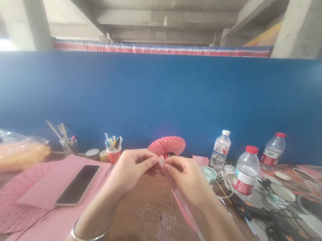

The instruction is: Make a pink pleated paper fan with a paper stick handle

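Note:
Both hands meet over the middle of the table, pinching the upper end of a folded pink paper strip point(183, 206). My left hand point(134, 168) is closed, thumb and forefinger at the strip's tip. Closed on the same end from the other side, my right hand point(187, 177) lets the strip hang down toward me beneath its palm. A pale edge runs along the strip. Just beyond my fingers stands a pleated pink paper fan point(167, 145), its lower part hidden by the hands.
Left: pink paper sheets point(41, 191), a phone point(79, 185), a plastic bag point(16, 153) and a pen cup point(113, 154). Right: water bottles point(246, 173), a small green fan point(209, 174), a tape roll point(281, 195) and tangled cables point(275, 234). Dark specks dot the wooden table point(127, 219). A blue partition point(152, 99) stands behind.

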The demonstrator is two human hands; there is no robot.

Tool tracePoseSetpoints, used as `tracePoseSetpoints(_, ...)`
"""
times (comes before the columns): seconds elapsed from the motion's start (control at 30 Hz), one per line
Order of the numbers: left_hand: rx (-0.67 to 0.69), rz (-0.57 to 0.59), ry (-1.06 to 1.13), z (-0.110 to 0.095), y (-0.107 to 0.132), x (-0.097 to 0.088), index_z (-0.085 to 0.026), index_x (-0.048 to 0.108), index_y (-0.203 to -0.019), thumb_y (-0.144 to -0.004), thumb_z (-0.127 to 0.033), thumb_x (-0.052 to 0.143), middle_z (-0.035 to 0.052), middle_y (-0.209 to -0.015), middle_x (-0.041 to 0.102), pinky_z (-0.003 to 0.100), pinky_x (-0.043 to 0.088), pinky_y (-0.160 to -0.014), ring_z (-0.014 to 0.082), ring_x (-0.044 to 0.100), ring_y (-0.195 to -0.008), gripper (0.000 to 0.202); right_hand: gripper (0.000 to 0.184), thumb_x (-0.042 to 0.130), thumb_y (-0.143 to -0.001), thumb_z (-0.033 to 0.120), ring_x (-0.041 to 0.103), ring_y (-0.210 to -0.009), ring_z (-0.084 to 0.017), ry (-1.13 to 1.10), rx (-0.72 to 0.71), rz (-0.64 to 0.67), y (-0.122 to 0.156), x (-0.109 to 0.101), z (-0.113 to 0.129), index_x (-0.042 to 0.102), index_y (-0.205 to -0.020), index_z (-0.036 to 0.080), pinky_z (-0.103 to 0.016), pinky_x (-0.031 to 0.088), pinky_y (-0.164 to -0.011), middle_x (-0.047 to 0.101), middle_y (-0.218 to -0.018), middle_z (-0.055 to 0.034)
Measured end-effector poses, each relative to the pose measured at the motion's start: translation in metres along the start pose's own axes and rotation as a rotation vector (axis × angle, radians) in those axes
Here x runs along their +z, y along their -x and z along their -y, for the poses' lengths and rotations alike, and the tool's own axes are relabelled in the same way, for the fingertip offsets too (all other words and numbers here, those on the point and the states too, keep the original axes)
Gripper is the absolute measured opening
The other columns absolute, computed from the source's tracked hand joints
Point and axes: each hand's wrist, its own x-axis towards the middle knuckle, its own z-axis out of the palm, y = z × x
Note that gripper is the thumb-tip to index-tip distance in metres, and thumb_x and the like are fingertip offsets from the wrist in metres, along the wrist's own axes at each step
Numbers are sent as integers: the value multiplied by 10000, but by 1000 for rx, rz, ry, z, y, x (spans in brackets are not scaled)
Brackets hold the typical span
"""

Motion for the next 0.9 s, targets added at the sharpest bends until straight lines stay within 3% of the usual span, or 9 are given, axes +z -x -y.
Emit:
tracePoseSetpoints(0.17,38,-3,-55,-3,3,-2,-166,673,-750,-751,-308,575,41,-689,669,271,493,-598,154,608,-634,172,206,488,-830,306,558,-688,-149,-26,0,-1,0,1,-3,635,-735,198,-270,414,-581,648,-741,-22)
tracePoseSetpoints(0.43,-13,-17,-33,-11,5,-1,-167,680,-757,-690,-290,626,53,-714,674,323,510,-658,184,621,-679,150,241,484,-839,352,545,-689,-144,17,24,1,4,-1,3,630,-725,197,-265,391,-577,631,-720,-16)
tracePoseSetpoints(0.6,14,-53,-161,-6,6,-3,-172,674,-727,-715,-283,595,49,-708,672,314,507,-638,180,617,-671,137,254,457,-853,374,538,-637,-139,118,-2,-25,6,1,3,640,-798,206,-262,385,-539,626,-708,-17)
tracePoseSetpoints(0.67,30,-91,-173,-5,6,-2,-176,671,-720,-720,-268,585,38,-691,669,298,505,-625,169,614,-654,126,212,489,-838,366,552,-658,-147,174,-64,-125,6,4,1,621,-909,216,-263,405,-550,633,-748,-24)
tracePoseSetpoints(0.77,34,-205,-170,-6,6,4,-181,664,-697,-718,-269,587,21,-637,656,277,501,-587,154,605,-609,119,169,524,-827,281,559,-770,-176,337,-308,-376,7,9,-1,595,-963,210,-294,438,-649,627,-840,-50)
tracePoseSetpoints(0.83,44,-262,-198,-7,7,9,-184,657,-677,-721,-291,589,12,-605,643,267,493,-570,144,594,-586,135,143,493,-840,193,549,-813,-182,436,-478,-436,8,14,-2,610,-922,198,-313,440,-705,620,-862,-61)
tracePoseSetpoints(0.9,60,-272,-232,-8,8,14,-185,644,-655,-733,-314,581,5,-587,631,255,480,-555,135,582,-574,164,180,464,-842,129,551,-805,-176,469,-551,-444,9,17,-2,617,-920,181,-312,447,-709,623,-851,-66)
